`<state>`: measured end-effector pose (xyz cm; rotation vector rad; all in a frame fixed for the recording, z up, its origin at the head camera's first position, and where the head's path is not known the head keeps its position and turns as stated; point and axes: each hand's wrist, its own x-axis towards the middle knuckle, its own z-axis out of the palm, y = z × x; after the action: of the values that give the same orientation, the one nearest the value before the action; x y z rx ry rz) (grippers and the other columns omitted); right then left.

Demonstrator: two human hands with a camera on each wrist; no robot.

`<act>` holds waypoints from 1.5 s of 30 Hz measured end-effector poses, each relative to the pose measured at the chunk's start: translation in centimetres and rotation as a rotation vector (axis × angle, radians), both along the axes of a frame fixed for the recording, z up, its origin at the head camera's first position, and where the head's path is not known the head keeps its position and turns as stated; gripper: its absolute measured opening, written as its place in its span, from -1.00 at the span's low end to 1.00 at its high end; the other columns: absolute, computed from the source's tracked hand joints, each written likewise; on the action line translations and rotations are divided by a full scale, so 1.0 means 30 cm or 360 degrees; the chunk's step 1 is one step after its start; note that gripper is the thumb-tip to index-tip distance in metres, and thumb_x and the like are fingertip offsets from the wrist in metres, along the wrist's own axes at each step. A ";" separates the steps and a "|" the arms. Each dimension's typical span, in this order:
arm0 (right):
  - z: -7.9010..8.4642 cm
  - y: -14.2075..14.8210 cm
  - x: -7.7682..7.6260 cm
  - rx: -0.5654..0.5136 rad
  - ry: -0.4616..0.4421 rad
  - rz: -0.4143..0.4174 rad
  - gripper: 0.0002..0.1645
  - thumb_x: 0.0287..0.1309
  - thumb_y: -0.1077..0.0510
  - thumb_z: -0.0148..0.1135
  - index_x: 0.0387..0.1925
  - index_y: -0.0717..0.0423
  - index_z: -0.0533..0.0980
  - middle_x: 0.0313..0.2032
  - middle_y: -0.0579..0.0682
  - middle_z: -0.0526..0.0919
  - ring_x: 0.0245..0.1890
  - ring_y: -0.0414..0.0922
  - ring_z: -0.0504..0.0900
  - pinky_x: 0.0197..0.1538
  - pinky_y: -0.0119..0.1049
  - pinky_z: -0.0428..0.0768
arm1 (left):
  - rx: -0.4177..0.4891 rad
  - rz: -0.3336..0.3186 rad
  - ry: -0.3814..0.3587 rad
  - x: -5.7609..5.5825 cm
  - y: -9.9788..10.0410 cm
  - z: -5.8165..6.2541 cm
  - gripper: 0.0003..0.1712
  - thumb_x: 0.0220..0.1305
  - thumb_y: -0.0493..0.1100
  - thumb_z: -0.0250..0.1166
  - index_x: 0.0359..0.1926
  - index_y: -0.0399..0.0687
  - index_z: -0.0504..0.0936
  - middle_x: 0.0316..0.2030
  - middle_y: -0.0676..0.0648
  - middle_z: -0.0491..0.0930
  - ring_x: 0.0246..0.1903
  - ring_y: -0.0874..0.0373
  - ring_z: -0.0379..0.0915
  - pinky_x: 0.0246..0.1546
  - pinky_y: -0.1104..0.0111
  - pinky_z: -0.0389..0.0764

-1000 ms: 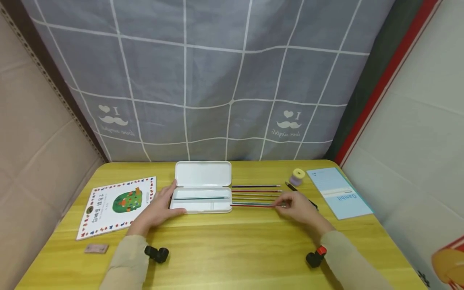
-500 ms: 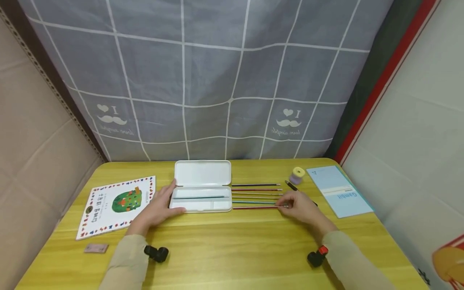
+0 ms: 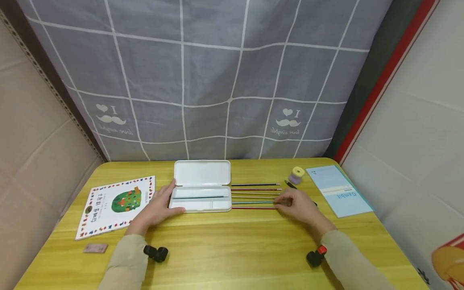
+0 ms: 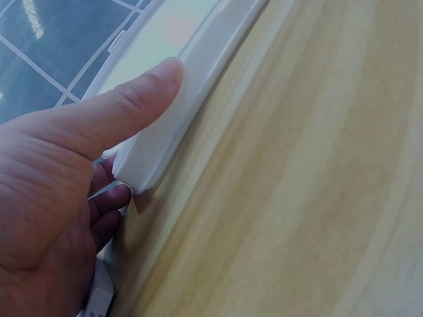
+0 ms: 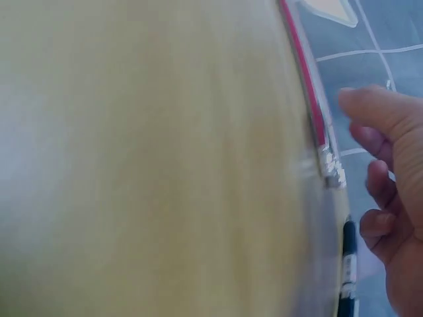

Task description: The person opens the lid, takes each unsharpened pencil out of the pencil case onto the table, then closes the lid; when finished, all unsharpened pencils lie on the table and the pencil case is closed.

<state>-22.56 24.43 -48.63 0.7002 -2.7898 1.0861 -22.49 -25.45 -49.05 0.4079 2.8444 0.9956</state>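
My left hand (image 3: 157,207) grips the left end of a white pencil case (image 3: 202,173), its lid laid back. In the left wrist view the thumb (image 4: 142,105) lies over the case's rim, fingers behind the end. One pencil (image 3: 199,197) lies inside the case. Several pencils lie in a row to its right. My right hand (image 3: 299,206) has its fingertips at the right end of a teal pencil (image 3: 253,202); whether they pinch it cannot be told. The nearest red pencil (image 3: 253,208) lies apart from the thumb in the right wrist view.
A black pen (image 3: 290,184) lies beyond my right hand, near a yellow and purple pencil sharpener-like object (image 3: 297,175). A light blue notebook (image 3: 338,193) is at the right. A picture book (image 3: 105,229) and a pinkish eraser-like block (image 3: 95,248) are at the left.
The red pencil has come apart from the teal one, toward me, and my right hand has let it go. My fingertips have shifted slightly left and away from me. The left hand stays.
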 end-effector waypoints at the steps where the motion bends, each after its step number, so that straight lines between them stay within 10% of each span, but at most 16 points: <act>1: 0.009 -0.006 -0.001 -0.0046 0.0005 -0.0016 -0.87 0.20 0.21 0.53 -0.21 -0.02 0.80 -0.29 -0.17 0.69 -0.44 -0.22 0.48 -0.38 -0.34 0.51 | 0.0002 -0.0003 0.0003 0.000 0.000 0.001 0.34 0.27 0.29 0.45 0.69 -0.14 -0.20 0.58 -0.44 -0.04 0.53 -0.48 -0.16 0.39 -0.43 0.07; 7: 0.066 -0.071 -0.030 -0.0203 -0.0012 -0.0124 -0.70 0.29 0.13 0.48 0.05 -0.03 0.76 -0.23 -0.01 0.76 -0.43 -0.18 0.58 -0.51 -0.32 0.50 | 0.0009 0.0000 0.0003 0.000 -0.001 0.002 0.33 0.27 0.27 0.46 0.69 -0.14 -0.20 0.58 -0.45 -0.03 0.53 -0.48 -0.16 0.40 -0.42 0.08; 12: 0.096 -0.152 -0.062 -0.0233 -0.0130 -0.0178 -0.61 0.31 0.01 0.46 0.15 -0.12 0.73 -0.47 0.16 0.72 -0.77 -0.21 0.23 -0.68 -0.34 0.25 | 0.0020 0.0004 0.0003 -0.002 -0.003 -0.004 0.33 0.27 0.27 0.46 0.70 -0.11 -0.20 0.58 -0.45 -0.04 0.53 -0.47 -0.17 0.39 -0.42 0.09; 17: 0.098 -0.247 -0.095 -0.0268 -0.0171 -0.0090 -0.56 0.25 0.01 0.52 0.12 0.02 0.74 0.05 0.02 0.79 -0.76 -0.23 0.10 -0.64 -0.37 0.22 | 0.0031 0.0002 0.0008 -0.005 -0.005 -0.015 0.34 0.26 0.28 0.46 0.70 -0.10 -0.20 0.59 -0.44 -0.04 0.54 -0.46 -0.18 0.40 -0.42 0.06; 26: 0.053 -0.409 -0.137 -0.0251 -0.0157 0.0069 -0.65 0.22 0.11 0.54 0.03 0.11 0.77 0.01 0.00 0.80 0.08 -0.15 0.71 -0.01 -0.30 0.68 | 0.0026 0.0007 0.0005 -0.001 -0.007 -0.018 0.34 0.26 0.28 0.46 0.70 -0.10 -0.21 0.59 -0.42 -0.05 0.54 -0.46 -0.18 0.41 -0.42 0.05; 45: 0.029 -0.594 -0.158 0.0171 -0.0153 -0.0011 -0.87 0.26 0.05 0.51 -0.16 -0.13 0.82 -0.14 -0.19 0.82 -0.06 -0.15 0.73 0.09 -0.18 0.66 | 0.0027 0.0024 0.0003 -0.005 -0.008 -0.019 0.34 0.25 0.29 0.47 0.70 -0.07 -0.20 0.59 -0.42 -0.04 0.54 -0.45 -0.16 0.41 -0.41 0.06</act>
<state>-27.29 6.62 -47.77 0.6644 -2.9483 1.0012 -22.64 -25.68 -49.62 0.3897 2.8467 1.0233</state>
